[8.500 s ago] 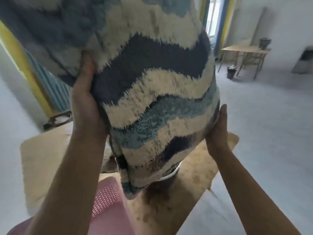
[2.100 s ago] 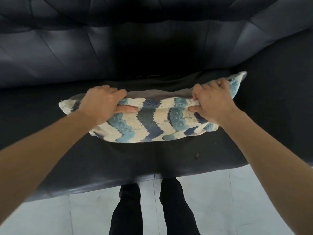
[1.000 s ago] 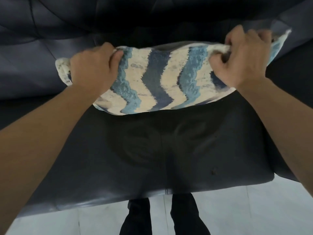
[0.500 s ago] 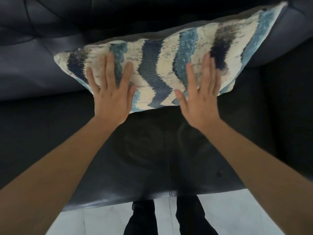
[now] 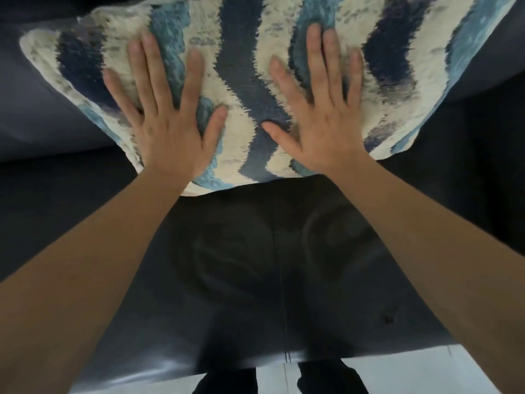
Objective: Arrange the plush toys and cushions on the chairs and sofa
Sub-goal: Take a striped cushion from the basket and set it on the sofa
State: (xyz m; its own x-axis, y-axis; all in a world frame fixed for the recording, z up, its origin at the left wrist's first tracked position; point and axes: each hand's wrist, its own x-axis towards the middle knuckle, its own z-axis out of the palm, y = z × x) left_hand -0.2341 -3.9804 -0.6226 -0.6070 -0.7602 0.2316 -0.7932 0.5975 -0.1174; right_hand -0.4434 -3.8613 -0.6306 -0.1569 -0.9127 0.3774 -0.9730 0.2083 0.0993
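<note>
A shaggy cushion [image 5: 244,81] with wavy cream, light blue and navy stripes leans against the backrest of a black leather sofa [image 5: 255,265]. My left hand [image 5: 167,118] lies flat on its left half, fingers spread. My right hand [image 5: 321,115] lies flat on its right half, fingers spread too. Neither hand grips the fabric. The cushion's top edge runs out of the frame.
The dark sofa seat stretches below the cushion, with a small speck [image 5: 387,318] near its front right. A pale tiled floor [image 5: 397,368] shows past the seat's front edge, where my dark-trousered legs [image 5: 326,378] stand.
I set the cushion on the sofa seat, raised it against the backrest and let go. Both palms now press flat on it, and the view has moved closer.
</note>
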